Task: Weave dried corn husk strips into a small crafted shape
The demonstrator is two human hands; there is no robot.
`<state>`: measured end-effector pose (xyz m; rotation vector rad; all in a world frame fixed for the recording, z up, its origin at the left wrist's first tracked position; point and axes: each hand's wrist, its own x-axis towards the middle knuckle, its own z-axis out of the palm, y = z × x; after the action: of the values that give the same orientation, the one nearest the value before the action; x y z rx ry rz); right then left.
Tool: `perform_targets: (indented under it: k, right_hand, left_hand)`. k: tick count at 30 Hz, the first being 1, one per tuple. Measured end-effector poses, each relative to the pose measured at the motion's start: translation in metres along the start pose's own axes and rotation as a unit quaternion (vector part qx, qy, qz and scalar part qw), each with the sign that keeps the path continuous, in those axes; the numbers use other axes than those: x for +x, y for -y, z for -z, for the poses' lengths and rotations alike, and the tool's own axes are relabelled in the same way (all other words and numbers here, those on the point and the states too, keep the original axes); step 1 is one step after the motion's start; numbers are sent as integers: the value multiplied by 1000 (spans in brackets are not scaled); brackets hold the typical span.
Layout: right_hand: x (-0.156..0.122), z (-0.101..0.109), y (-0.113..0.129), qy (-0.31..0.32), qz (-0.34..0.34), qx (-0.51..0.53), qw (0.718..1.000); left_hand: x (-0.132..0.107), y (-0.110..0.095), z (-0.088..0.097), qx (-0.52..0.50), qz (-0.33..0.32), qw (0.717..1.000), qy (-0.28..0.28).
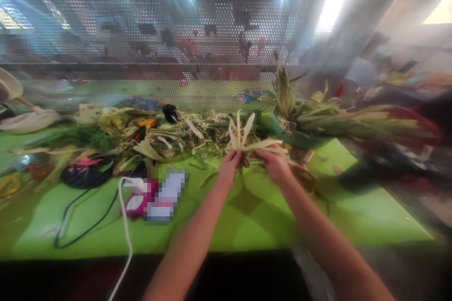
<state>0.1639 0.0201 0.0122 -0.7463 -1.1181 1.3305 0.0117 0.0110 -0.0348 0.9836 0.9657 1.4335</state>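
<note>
In front of me, over the green table (254, 233), my left hand (231, 164) is closed on the base of a bunch of pale corn husk strips (239, 135) that fan upward like petals. Short ends of the bunch stick out below its fingers. To the right, my right hand (273, 162) has its fingers closed on more pale husk strips (266, 144), which stretch toward the bunch. Whether these strips join the bunch is unclear. Behind both hands lies a heap of loose husks and dried stalks (190, 127).
At left are a power strip (136, 203) with a white cable (123, 225), a blurred-out flat object (167, 195), and a black coil (86, 171). Large green leaves (339, 120) lie at back right. A perforated metal screen (212, 47) stands behind, with people beyond it.
</note>
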Motion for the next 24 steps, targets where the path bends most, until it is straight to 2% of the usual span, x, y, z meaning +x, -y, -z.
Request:
perform_targets:
  k: [3,7,12,14,15,17,19,21,22,24]
  right_hand:
    - [-1,-1,-1,16,8,-6,1000]
    - [0,0,-2,32,-2,-59,998]
    - [2,1,-6,124,-68,-130,981]
    - [4,5,-6,142,-96,-161,972]
    - [7,7,-4,131,-98,-174,971]
    - [12,15,1,62,-58,-193,978]
    - [16,23,8,-46,33,-208,976]
    - [17,28,14,-127,122,-239,955]
    - [16,28,16,-143,152,-262,942]
    - [12,26,17,-128,168,-299,931]
  left_hand:
    - [0,-1,1,-30,-12,999,21]
    - [-3,-7,-2,-28,-17,999,9]
    - [-5,-10,-3,-7,-23,1000,-4]
    - [-4,-9,-2,19,-28,999,1]
    - [-4,-8,-1,39,-31,999,4]
    - [-5,-8,0,94,-42,995,8]
    - [-7,-8,0,164,-61,985,10]
    - [-9,-8,-1,242,-86,966,9]
    - [-10,-8,-1,281,-102,954,8]
    - [-13,-7,-3,345,-144,928,2]
